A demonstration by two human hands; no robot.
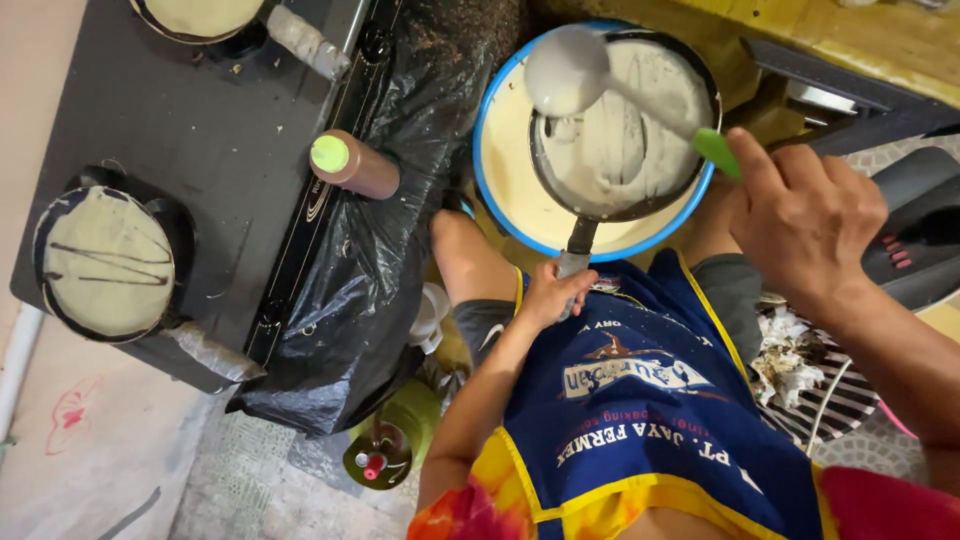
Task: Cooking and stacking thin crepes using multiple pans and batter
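My left hand [553,292] grips the handle of a dark frying pan [620,195] held over a blue-rimmed basin of pale batter [505,150]. The pan's inside is coated with thin batter. My right hand [805,215] holds the green handle of a ladle [566,68], whose batter-covered bowl hangs above the pan's far left rim. I wear a blue apron with yellow trim [650,400].
To the left, a black two-burner stove [215,150] carries two pans with pale crepes, one near [107,262] and one far [200,15]. A brown bottle with a green cap [352,163] lies on black plastic sheeting [380,270]. A green gas cylinder [385,445] stands below.
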